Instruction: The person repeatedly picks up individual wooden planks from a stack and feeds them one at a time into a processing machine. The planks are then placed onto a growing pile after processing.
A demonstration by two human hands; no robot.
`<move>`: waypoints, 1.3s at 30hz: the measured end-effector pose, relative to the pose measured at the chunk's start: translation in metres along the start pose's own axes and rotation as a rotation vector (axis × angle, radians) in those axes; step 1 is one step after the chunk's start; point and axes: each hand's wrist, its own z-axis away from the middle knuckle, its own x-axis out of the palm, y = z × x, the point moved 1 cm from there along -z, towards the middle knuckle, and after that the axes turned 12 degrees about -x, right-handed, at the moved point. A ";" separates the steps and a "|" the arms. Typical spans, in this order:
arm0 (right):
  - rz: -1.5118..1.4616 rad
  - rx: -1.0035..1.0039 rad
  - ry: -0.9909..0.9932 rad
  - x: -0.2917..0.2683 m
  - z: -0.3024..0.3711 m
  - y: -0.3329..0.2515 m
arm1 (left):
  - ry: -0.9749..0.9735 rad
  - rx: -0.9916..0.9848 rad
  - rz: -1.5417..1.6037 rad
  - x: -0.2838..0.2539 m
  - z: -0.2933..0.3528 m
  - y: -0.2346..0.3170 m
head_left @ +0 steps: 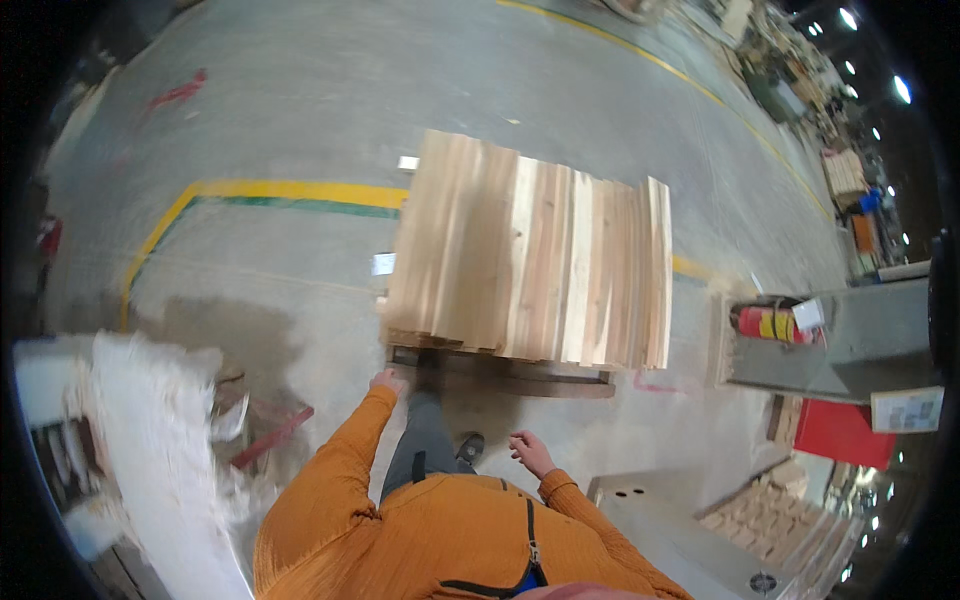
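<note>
Nearest the camera, the person's orange sleeves come up from the lower edge. The right hand [530, 452] hangs free at waist height with fingers loosely curled, holding nothing. The left hand [386, 381] reaches forward and sits at the near left corner of the stack of boards [528, 262]; whether its fingers grip the low cart [505, 372] under the stack or only touch it I cannot tell. One foot [470, 445] is planted just behind the cart.

Just beyond, the boards lie flat, side by side, their near ends uneven and overhanging the cart. To move this load well, I judge both hands should be placed low and wide on the cart, pushing slowly and straight so the loose boards do not slide off the front.

Left of the person stands a pale blurred heap [150, 450]. Right, a fire extinguisher [765, 322] lies beside a grey machine [870, 335]. Farther off, a yellow floor line [290, 190] crosses the concrete.
</note>
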 end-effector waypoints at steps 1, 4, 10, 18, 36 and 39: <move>-0.015 -0.061 -0.009 -0.005 0.010 0.017 | 0.039 0.028 0.120 -0.001 0.017 -0.014; 0.038 -0.023 0.068 -0.020 0.047 0.073 | 0.032 -0.009 0.417 0.006 0.073 -0.060; 0.290 0.004 -0.019 -0.043 0.110 0.136 | 0.077 0.128 0.268 0.066 0.202 -0.144; 0.271 -0.092 -0.056 0.000 0.085 0.086 | 0.087 -0.080 0.311 0.106 0.284 -0.296; 0.914 -0.585 -0.909 0.515 0.111 -0.015 | 0.220 -0.189 1.931 -0.010 0.367 -0.600; 0.873 -0.671 -1.081 0.564 0.124 -0.014 | 0.322 -0.241 2.032 -0.030 0.382 -0.652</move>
